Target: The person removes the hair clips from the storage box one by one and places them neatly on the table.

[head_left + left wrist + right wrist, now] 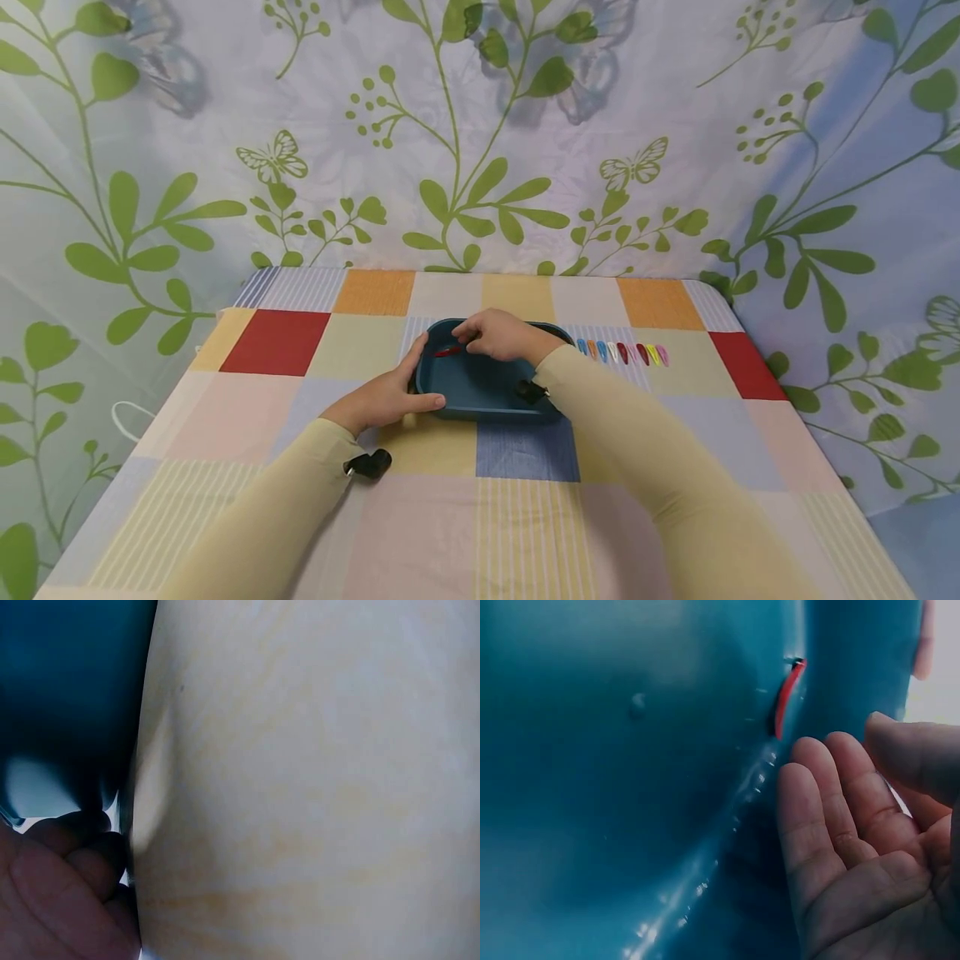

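A dark blue tray (pixel 487 412) rests on the table. Its left end is steadied by my left hand (pixel 386 400), with the fingers along the side wall and the thumb stretched at the near corner. Inside, by the far left wall, lies a red hair clip (pixel 446 352), which also shows in the right wrist view as a thin red strip (pixel 787 701). My right hand (pixel 498 335) is over the tray close to that clip. Its fingers (pixel 806 795) are loosely bent and nothing is between them. Part of the tray lies hidden under the right hand and sleeve.
To the tray's right, a row of several hair clips (pixel 622 353) in blue, orange, white, red, yellow and pink lies on the patchwork tablecloth (pixel 645 467). Behind the table hangs a leaf-patterned curtain (pixel 480 125). A white cord loop (pixel 131 417) shows beyond the left edge.
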The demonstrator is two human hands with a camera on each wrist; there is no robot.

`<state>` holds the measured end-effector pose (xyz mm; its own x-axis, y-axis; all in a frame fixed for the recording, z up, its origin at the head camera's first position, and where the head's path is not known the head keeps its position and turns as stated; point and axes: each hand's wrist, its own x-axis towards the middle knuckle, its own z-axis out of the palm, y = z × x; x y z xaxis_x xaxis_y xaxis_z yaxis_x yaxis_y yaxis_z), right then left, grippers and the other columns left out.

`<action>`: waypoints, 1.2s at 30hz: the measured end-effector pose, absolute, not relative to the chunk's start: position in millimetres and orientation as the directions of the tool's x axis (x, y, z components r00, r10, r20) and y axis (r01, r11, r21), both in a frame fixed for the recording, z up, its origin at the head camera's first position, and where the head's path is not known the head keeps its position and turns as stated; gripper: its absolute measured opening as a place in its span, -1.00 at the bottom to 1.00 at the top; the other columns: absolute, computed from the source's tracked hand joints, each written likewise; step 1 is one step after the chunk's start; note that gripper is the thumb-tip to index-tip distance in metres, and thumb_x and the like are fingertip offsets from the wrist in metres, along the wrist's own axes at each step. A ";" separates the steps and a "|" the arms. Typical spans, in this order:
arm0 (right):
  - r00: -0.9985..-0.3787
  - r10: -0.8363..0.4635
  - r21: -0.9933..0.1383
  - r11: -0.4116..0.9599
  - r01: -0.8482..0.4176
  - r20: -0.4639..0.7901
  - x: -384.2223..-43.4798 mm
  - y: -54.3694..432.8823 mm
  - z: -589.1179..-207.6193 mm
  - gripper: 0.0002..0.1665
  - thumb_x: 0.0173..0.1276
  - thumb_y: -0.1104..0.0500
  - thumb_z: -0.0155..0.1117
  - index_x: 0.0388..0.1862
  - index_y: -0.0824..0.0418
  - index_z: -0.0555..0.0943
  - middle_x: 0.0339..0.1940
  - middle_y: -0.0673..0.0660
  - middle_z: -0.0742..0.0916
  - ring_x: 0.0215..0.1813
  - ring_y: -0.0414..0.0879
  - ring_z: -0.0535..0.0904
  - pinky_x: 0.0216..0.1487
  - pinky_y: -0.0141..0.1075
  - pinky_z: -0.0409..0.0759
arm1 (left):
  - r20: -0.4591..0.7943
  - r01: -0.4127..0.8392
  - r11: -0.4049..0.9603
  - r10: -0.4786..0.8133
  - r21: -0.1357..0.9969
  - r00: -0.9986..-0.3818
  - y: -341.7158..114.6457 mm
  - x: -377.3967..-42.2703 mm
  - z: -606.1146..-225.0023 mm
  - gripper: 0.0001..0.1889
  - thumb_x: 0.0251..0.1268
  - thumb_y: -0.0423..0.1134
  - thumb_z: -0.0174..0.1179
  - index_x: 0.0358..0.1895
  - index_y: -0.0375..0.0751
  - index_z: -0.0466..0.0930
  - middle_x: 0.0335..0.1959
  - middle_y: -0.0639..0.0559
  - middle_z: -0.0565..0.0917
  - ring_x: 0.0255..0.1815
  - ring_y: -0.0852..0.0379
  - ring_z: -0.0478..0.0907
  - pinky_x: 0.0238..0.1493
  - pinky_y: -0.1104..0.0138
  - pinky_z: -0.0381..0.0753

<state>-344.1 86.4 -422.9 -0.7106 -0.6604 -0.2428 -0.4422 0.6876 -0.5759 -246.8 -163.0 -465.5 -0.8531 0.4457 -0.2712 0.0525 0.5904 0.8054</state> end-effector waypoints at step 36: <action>-0.671 -0.698 -0.464 0.695 -0.550 -0.251 -355.3 70.8 -449.9 -0.55 0.59 0.21 0.21 0.39 0.18 0.65 0.00 0.08 0.83 -0.09 -0.11 0.66 0.09 -0.21 0.64 | -0.300 0.017 0.604 0.421 0.797 -0.856 -162.3 -247.1 -464.2 0.21 0.37 0.22 0.35 0.69 0.48 -0.55 0.77 -0.10 -0.05 0.66 -0.21 0.16 0.61 -0.22 0.18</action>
<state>-355.3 70.8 -449.9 -0.6708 -0.6979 -0.2509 -0.5497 0.6950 -0.4636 -247.1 -162.3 -464.2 -0.8561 0.4208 -0.3000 0.0174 0.6036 0.7971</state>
